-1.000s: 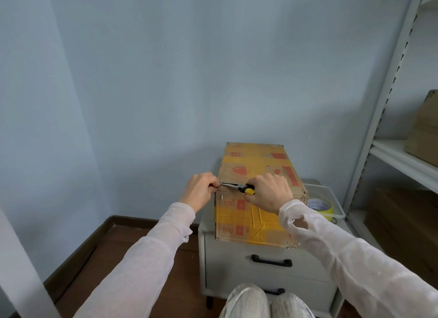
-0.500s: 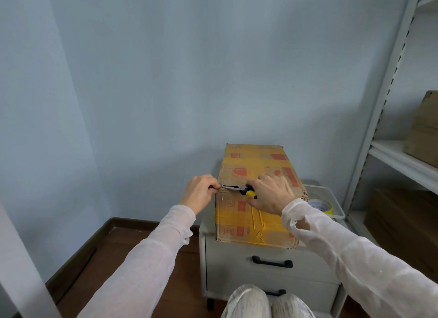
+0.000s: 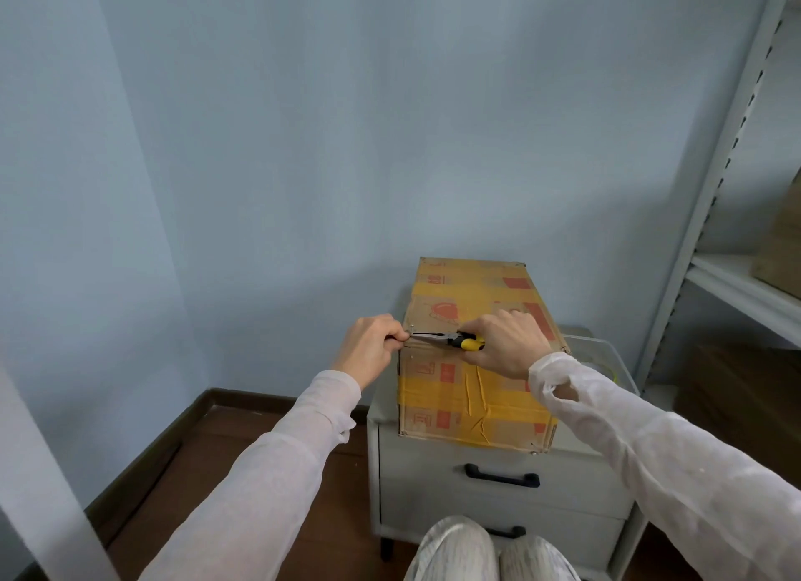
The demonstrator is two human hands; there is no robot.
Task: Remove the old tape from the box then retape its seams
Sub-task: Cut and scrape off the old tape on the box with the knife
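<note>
Knees (image 3: 490, 554) at the bottom edge. Beyond them stood a grey drawer unit (image 3: 498, 463), the cardboard box (image 3: 472, 398) on top, wrapped in yellow tape. At the box's near top edge, the right hand (image 3: 509, 342) gripped the yellow-and-black handles of the pliers (image 3: 450, 341), nose pointing left to the corner. The left hand (image 3: 368, 351) sat at that corner, fingers curled; whether it pinched anything could not be told. A clear bin (image 3: 607, 355) lay just right of the box, with a metal shelf rack (image 3: 711, 182) beyond.

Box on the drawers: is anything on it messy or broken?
Yes, the yellow tape on the near face of the box is wrinkled, with raised crooked creases instead of lying flat.
</note>
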